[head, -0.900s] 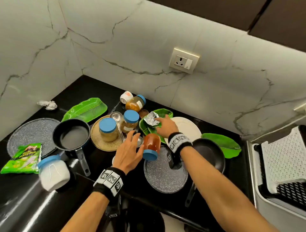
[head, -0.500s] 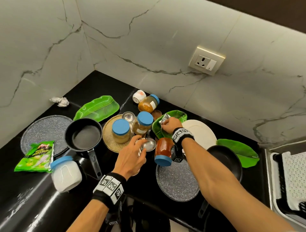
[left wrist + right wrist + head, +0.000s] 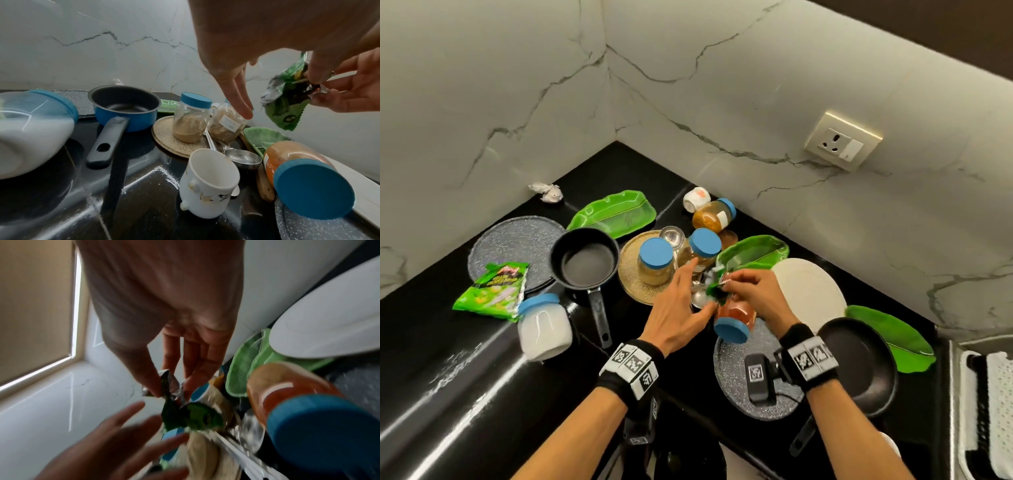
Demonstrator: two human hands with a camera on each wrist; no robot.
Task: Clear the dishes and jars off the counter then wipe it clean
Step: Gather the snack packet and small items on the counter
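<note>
My right hand (image 3: 726, 283) pinches a crumpled green and silver wrapper (image 3: 714, 289) in the air, just above an orange jar (image 3: 734, 315) with a blue lid that lies tipped on a grey speckled plate (image 3: 736, 390). The left wrist view shows the wrapper (image 3: 285, 104) hanging from my right fingertips (image 3: 316, 76). My left hand (image 3: 700, 286) is stretched out with straight fingers (image 3: 242, 105) right beside the wrapper and holds nothing. Behind them, two blue-lidded jars (image 3: 655, 262) (image 3: 703, 248) stand on a beige plate (image 3: 633, 274). An empty green leaf bowl (image 3: 753, 251) sits beside a white plate (image 3: 811, 291).
The black counter also holds a saucepan (image 3: 584, 262), a frying pan (image 3: 859, 356), leaf dishes (image 3: 613, 214) (image 3: 893, 337), a snack packet (image 3: 493, 291), a tipped white jar (image 3: 544, 325) and a mug (image 3: 207, 183). A dish rack (image 3: 989, 411) stands at the right.
My right hand lifted the wrapper out of the green leaf bowl and drew it back over the orange jar. My left hand opened its fingers and reached toward the wrapper.
</note>
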